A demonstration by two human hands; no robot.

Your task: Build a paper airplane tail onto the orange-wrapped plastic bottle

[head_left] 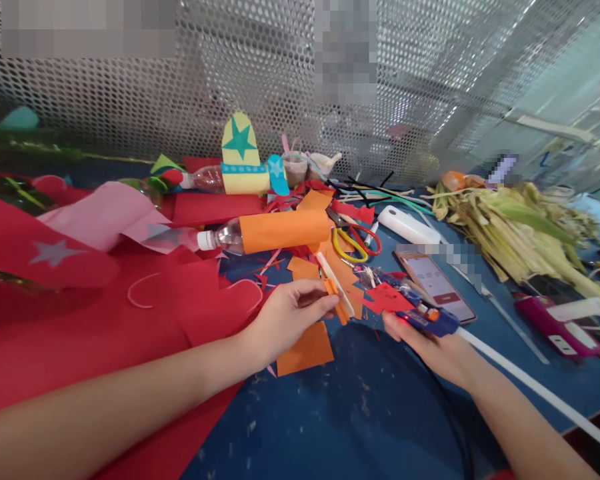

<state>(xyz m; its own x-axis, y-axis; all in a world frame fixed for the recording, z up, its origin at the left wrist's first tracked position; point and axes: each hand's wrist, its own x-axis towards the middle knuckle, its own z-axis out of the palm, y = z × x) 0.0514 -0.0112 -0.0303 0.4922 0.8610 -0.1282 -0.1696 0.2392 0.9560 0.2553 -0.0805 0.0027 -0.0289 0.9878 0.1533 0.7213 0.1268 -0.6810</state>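
Note:
My left hand (290, 317) is closed in a pinch on a small folded strip of orange paper (341, 311). A white strip (336, 283) lies right beside that paper; I cannot tell if the fingers touch it. In my right hand (443, 357) is a blue glue gun (443, 323), its nozzle end towards the left. A long white glue stick (535, 383) runs out of its back, and a red paper scrap (387, 299) lies over its front part. Beyond my hands rests a clear bottle (229, 237) wrapped in orange paper (285, 231). An orange paper piece (305, 350) lies below my left hand.
Red paper sheets (145, 320) cover the left side. Scissors with yellow and red handles (363, 243), a phone (437, 283) and a magenta glue gun (555, 327) lie rightward. Dried husks (510, 227) are heaped at far right. A perforated metal screen (265, 73) stands behind.

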